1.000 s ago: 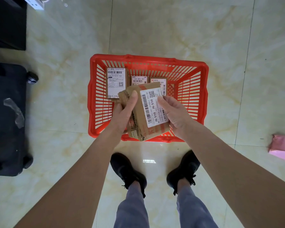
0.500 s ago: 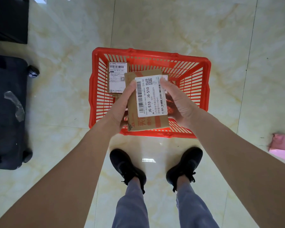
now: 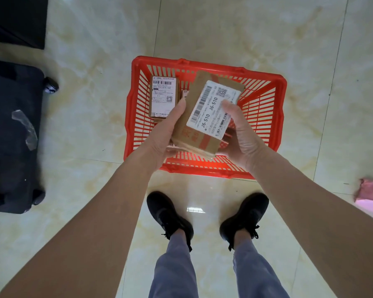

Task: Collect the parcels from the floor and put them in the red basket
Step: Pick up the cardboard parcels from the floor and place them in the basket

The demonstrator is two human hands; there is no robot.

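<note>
Both hands are holding one cardboard parcel (image 3: 199,117) at frame centre, above the red basket (image 3: 265,108). Left hand (image 3: 167,130) is gripping its left edge, thumb lying up along the side; right hand (image 3: 240,134) is gripping the right edge, fingertips pressing on the white label marked J6-S10.

Versus 0.5 s ago: parcel is now tilting clockwise, top end leaning toward the upper right of the frame, where earlier it was sitting nearly square to the view. Both hands are keeping the same grips. Basket is appearing in much the same place, straight ahead of the black shoes (image 3: 170,216).

Inside the basket, a labelled box (image 3: 163,95) is lying at the upper-left corner; another small parcel beside it is mostly hidden behind the held one.

Floor is pale marble tile. A black suitcase (image 3: 11,134) is lying at the left edge of the frame, a pink packet (image 3: 371,195) at the right edge.
</note>
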